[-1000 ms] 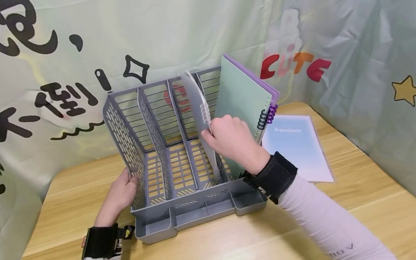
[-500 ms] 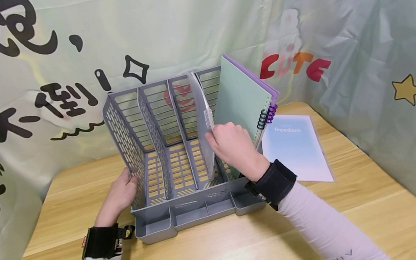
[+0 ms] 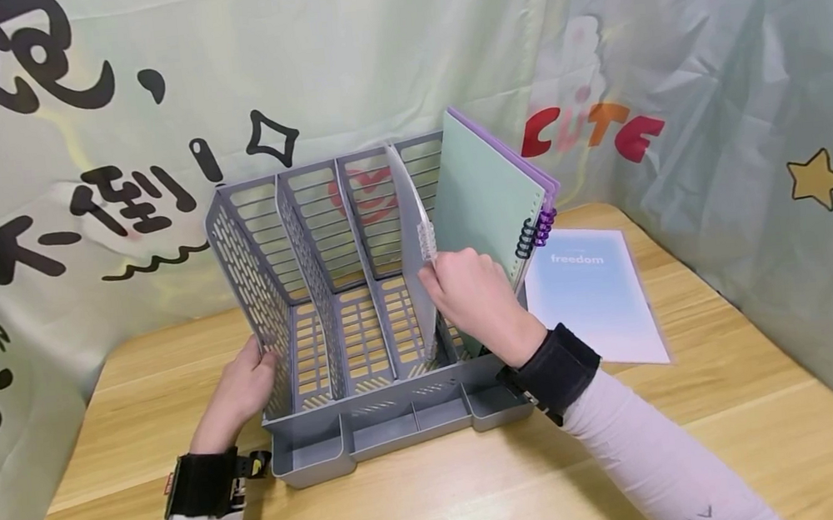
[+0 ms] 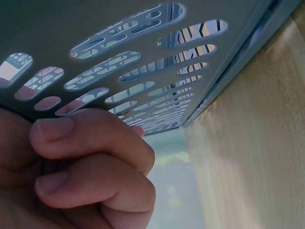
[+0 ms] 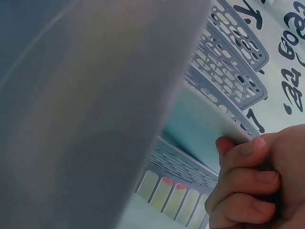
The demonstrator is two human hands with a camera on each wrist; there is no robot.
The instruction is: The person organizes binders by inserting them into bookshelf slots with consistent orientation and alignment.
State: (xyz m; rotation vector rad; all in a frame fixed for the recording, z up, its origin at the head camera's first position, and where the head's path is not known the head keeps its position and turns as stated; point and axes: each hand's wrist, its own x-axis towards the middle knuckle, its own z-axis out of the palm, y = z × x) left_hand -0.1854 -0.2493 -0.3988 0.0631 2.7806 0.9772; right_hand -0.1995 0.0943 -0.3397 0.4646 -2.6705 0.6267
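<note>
A grey file organizer [image 3: 392, 396] with upright perforated dividers stands on the table. My left hand [image 3: 242, 384] grips its left side wall [image 3: 251, 309]; in the left wrist view my curled fingers [image 4: 102, 148] lie against the slotted panel [image 4: 157, 90]. My right hand [image 3: 476, 300] pinches the front edge of a pale notebook [image 3: 413, 243] with a clear spiral binding. It stands upright in the organizer, beside the rightmost divider. The right wrist view shows the notebook's light blue cover [image 5: 198, 121] running up to my fingertips.
A mint-green notebook [image 3: 481, 195] with a black coil and a purple notebook [image 3: 507, 151] lean in the rightmost slot. A blue-and-white booklet marked "freedom" [image 3: 590, 302] lies on the wooden table [image 3: 440, 509] at right. A printed cloth [image 3: 382, 54] hangs behind.
My right hand has moved slightly right and towards me, bringing the spiral notebook rightwards until it lines up with the divider. My left hand has stayed on the side wall.
</note>
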